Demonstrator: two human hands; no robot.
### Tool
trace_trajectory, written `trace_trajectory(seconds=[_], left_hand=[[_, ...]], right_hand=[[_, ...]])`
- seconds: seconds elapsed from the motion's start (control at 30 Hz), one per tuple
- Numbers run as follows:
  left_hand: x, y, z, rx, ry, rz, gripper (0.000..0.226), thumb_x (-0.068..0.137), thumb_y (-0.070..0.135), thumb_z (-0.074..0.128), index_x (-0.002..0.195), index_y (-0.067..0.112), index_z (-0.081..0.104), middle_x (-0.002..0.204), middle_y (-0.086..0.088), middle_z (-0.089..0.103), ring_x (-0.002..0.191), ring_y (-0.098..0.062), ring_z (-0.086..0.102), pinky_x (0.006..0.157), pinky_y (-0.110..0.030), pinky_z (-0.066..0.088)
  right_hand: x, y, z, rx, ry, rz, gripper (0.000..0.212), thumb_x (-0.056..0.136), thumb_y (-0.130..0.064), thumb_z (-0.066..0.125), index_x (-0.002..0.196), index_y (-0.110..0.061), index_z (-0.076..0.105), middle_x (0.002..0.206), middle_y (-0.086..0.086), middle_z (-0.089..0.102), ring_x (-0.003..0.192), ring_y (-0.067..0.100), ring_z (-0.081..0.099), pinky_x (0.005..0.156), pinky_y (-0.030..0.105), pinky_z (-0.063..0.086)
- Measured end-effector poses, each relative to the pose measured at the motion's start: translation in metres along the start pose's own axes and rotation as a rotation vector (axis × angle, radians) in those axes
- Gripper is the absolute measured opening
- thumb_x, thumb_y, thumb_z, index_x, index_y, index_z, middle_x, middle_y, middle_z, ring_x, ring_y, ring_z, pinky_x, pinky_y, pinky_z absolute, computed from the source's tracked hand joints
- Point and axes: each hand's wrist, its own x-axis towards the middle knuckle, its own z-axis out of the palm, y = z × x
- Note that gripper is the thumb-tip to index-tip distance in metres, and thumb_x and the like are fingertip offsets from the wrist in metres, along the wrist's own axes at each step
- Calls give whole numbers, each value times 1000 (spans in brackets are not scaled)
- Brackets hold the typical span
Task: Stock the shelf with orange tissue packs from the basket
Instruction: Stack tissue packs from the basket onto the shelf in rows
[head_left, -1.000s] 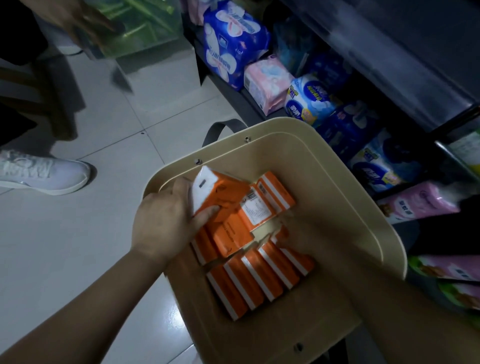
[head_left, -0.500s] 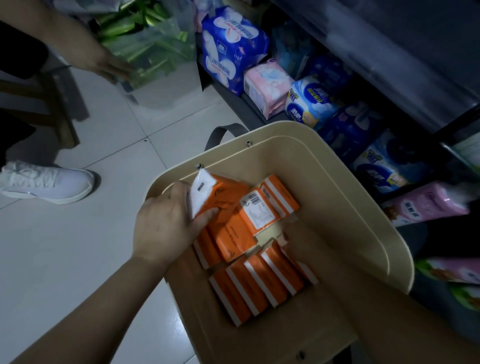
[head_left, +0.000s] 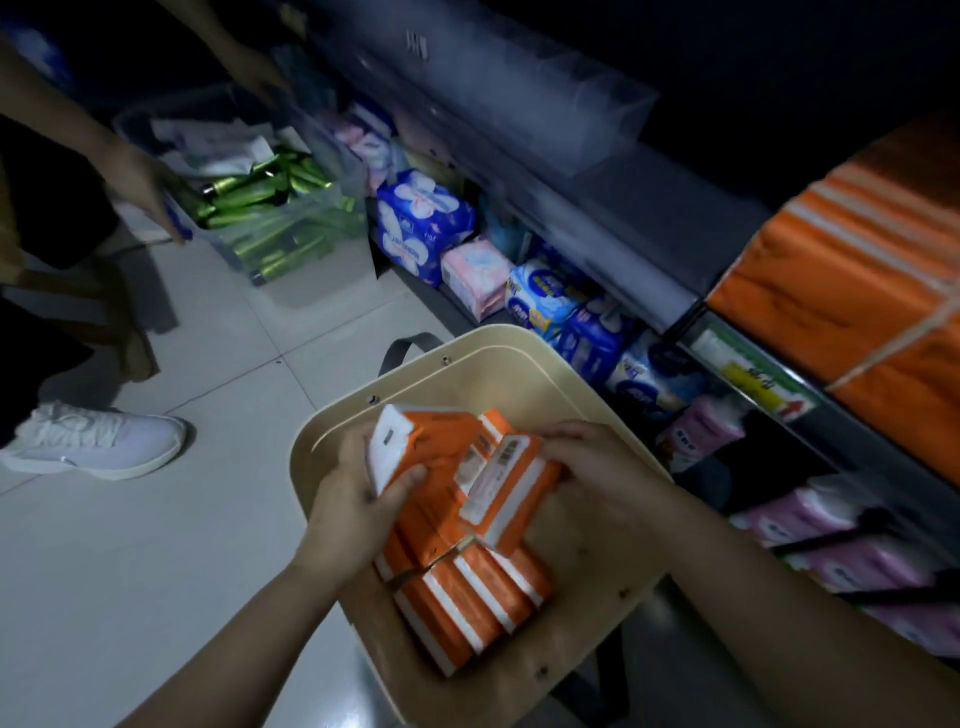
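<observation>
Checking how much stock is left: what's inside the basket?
In the basket, orange packs: the left hand grips some, the right hand grips another, and a row lies beneath them. Anything under those packs and the hands is hidden.

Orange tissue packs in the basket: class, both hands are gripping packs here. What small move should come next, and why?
Probably lift the held packs clear of the basket and carry them right to the shelf. The left hand and right hand each grip one, and an orange stack already sits there.
</observation>
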Motion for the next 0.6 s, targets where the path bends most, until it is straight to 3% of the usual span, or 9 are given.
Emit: trace_trajectory(seconds=[0.13, 0.3, 0.4, 0.5, 0.6], left_hand=[[-20, 32, -5, -126, -66, 142, 47, 73, 45, 70, 112, 48, 45, 108, 39, 51, 103, 18, 49, 82, -4, 37], [-49, 81, -16, -147, -141, 207, 70, 47, 58, 74, 108, 46, 44, 105, 40, 53, 99, 16, 52, 74, -5, 40], [-68, 112, -19, -127, -187, 270, 91, 36, 47, 86, 114, 48, 38, 106, 36, 53, 102, 17, 48, 78, -5, 38], [-85, 140, -18, -155, -141, 351, 73, 49, 37, 83, 108, 46, 42, 102, 38, 55, 97, 17, 51, 76, -1, 37], [-95, 163, -19, -217, -104, 329, 51, 59, 41, 77, 103, 39, 51, 101, 16, 62, 95, 5, 57, 77, -11, 42]], right_hand=[[-43, -26, -6, 330, 50, 107, 6, 86, -5, 57, 85, -8, 62, 77, 7, 62, 71, 15, 59, 44, 20, 52], [-97, -45, -22, 523, 140, 219, 21, 79, -3, 62, 99, -2, 59, 81, 14, 54, 68, 18, 57, 49, 28, 57], [-136, -59, -30, 591, 109, 198, 10, 83, -3, 59, 93, -3, 61, 79, 14, 55, 65, 19, 58, 47, 29, 55], [-171, -69, -43, 646, 100, 139, 10, 87, -12, 63, 93, -5, 60, 77, 12, 53, 61, 20, 61, 44, 30, 55], [-205, -74, -60, 627, 145, 66, 27, 84, -36, 66, 81, -11, 56, 73, 3, 45, 64, 15, 53, 46, 26, 53]])
